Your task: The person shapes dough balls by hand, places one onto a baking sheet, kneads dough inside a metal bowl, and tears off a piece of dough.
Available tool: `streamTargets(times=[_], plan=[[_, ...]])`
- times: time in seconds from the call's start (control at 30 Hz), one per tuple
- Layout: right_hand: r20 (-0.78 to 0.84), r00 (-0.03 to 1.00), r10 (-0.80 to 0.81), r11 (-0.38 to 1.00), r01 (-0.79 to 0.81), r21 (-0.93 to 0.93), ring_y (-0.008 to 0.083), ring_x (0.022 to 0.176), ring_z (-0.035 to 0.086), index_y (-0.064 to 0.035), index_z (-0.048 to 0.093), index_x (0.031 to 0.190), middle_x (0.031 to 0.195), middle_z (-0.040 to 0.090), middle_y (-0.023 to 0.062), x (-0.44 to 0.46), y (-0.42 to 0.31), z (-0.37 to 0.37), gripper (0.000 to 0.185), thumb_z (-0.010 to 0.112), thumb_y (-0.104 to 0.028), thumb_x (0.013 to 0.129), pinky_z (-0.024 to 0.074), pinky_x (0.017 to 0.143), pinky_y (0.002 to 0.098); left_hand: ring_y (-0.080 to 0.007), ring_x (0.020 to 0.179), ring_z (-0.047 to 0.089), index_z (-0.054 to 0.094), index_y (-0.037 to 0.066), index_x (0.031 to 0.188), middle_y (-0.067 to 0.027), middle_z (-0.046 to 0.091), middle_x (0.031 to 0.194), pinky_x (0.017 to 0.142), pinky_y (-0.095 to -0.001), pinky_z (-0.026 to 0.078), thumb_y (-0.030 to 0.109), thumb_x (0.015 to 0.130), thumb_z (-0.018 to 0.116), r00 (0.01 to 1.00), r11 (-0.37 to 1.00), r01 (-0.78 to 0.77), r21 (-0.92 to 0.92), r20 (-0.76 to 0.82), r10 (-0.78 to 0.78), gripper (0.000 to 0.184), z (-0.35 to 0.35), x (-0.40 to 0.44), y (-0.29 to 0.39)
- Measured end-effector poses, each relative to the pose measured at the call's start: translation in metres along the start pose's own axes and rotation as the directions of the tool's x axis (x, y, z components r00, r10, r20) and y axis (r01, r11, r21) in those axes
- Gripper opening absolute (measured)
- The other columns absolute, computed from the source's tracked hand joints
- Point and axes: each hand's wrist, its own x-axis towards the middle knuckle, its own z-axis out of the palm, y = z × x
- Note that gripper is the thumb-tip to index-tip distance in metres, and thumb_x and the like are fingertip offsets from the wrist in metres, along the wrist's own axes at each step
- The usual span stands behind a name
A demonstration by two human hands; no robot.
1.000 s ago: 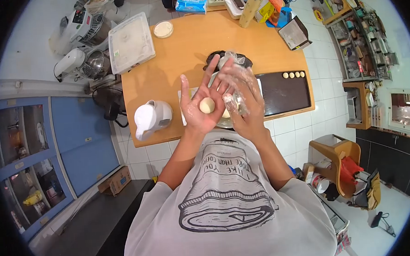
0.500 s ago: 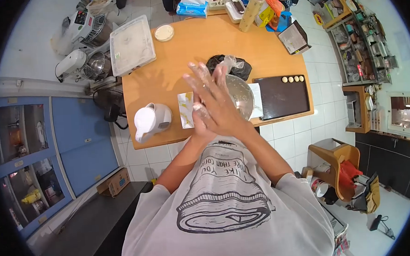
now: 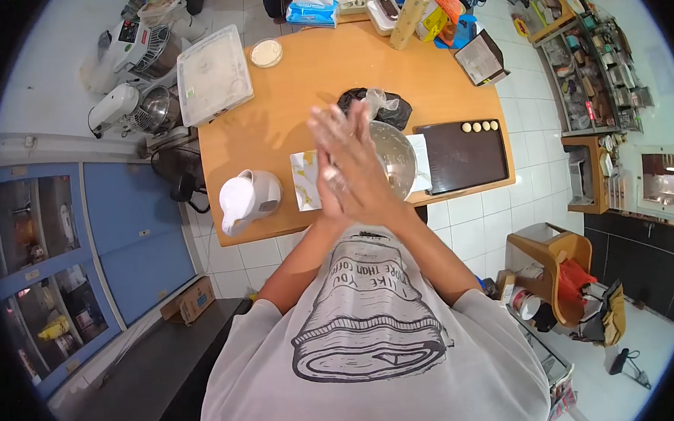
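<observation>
My right hand [image 3: 360,177] lies over my left hand [image 3: 329,199], palms pressed together above the table's near edge. Their fingers are long and straight, blurred at the tips, with whitish residue on them. Whatever is between the palms is hidden. Behind the hands, partly covered, stands a metal bowl [image 3: 399,161]. A white patterned sheet [image 3: 303,183] lies left of them. To the right, a dark baking tray [image 3: 464,162] carries several small pale dough balls [image 3: 480,127] along its far edge.
On the wooden table [image 3: 307,75] stand a white electric jug [image 3: 249,200], a lidded plastic box [image 3: 214,76], a round pale tub [image 3: 266,53] and a black plastic bag [image 3: 397,112]. An opened dark box [image 3: 481,58] and a wrap roll [image 3: 411,17] are at the far right.
My hands stay pressed together but have shifted against each other; the right fingers are closer together and more blurred. The view has shifted slightly.
</observation>
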Motion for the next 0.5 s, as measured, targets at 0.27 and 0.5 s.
streamTargets(times=[0.27,0.5], plan=[[0.120,0.991,-0.064,0.997,0.069,-0.043,0.0458,0.156,0.028,-0.0020,0.040,0.161,0.167,0.036,0.0226,0.001,0.003,-0.006,0.074,0.059,-0.020,0.091,0.0086,0.126,0.0684,-0.0266,0.163,0.016,0.015,0.009,0.170,-0.0103,0.020,0.176,0.131,-0.0427,0.014,0.073,0.106,0.024,0.998,0.994,0.059,-0.090,0.025,-0.057,0.091,-0.003,-0.001,-0.002],[0.061,0.998,-0.017,1.000,0.017,-0.010,0.0417,0.160,0.022,-0.0040,0.039,0.162,0.170,0.035,0.0186,-0.008,0.010,0.002,0.063,0.043,-0.033,0.107,0.0014,0.127,0.0647,-0.0265,0.163,0.017,0.016,0.010,0.170,-0.0101,0.021,0.176,0.131,-0.0447,0.015,0.074,0.105,0.026,0.999,0.998,0.052,-0.020,0.006,-0.052,0.091,-0.008,0.000,-0.014]])
